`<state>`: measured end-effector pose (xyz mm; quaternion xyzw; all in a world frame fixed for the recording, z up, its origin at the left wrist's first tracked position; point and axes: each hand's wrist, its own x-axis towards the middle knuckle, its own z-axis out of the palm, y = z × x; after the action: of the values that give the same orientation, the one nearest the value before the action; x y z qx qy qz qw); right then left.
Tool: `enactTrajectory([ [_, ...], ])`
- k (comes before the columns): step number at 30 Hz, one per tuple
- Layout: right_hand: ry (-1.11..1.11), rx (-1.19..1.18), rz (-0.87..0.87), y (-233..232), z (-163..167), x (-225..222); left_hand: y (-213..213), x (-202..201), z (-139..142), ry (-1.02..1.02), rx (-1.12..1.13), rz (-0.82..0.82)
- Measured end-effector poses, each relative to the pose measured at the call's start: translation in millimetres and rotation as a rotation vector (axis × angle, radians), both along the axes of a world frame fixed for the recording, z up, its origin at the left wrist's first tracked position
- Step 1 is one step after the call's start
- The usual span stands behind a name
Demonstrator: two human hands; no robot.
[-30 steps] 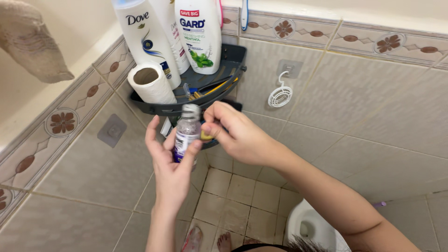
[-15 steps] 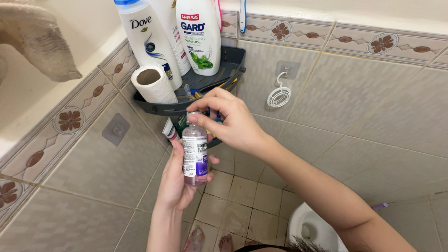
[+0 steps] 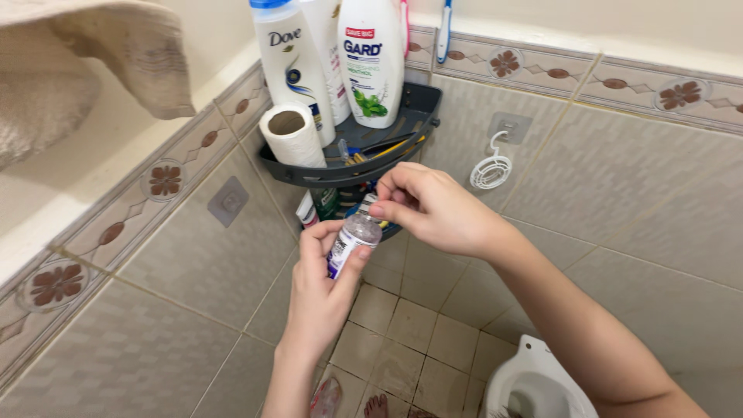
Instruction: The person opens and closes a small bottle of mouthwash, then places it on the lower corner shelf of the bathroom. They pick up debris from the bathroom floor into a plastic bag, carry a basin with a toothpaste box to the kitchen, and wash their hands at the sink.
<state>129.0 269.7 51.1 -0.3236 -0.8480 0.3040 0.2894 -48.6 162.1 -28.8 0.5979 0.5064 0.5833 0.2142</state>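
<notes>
Head view: left hand (image 3: 321, 282) clasps a small clear bottle (image 3: 352, 240) below the corner shelf (image 3: 352, 159); right hand (image 3: 433, 209) pinches its cap. Likely light, rigid, slippery; best held mid-body.

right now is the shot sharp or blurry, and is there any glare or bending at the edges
Head view: even, soft light with faint shadows; the small clear bottle in the left hand and the right hand at its cap look reasonably sharp; mild sheen on the white shampoo bottle; the tile border bows slightly, a wide-lens effect; the towel is soft at the corner.
</notes>
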Motion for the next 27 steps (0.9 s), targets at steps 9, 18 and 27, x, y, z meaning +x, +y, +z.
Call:
enactTrajectory([
  [9, 0.105, 0.036, 0.121, -19, -10, 12, -10, -1, 3, 0.302, 0.127, 0.163],
  [18, 0.411, -0.043, 0.245, -30, -17, 15, -12, 0, -3, 0.035, 0.204, -0.055],
  [27, 0.251, 0.344, -0.121, -53, -7, 15, -4, -9, 9, 0.352, 0.472, 0.133],
])
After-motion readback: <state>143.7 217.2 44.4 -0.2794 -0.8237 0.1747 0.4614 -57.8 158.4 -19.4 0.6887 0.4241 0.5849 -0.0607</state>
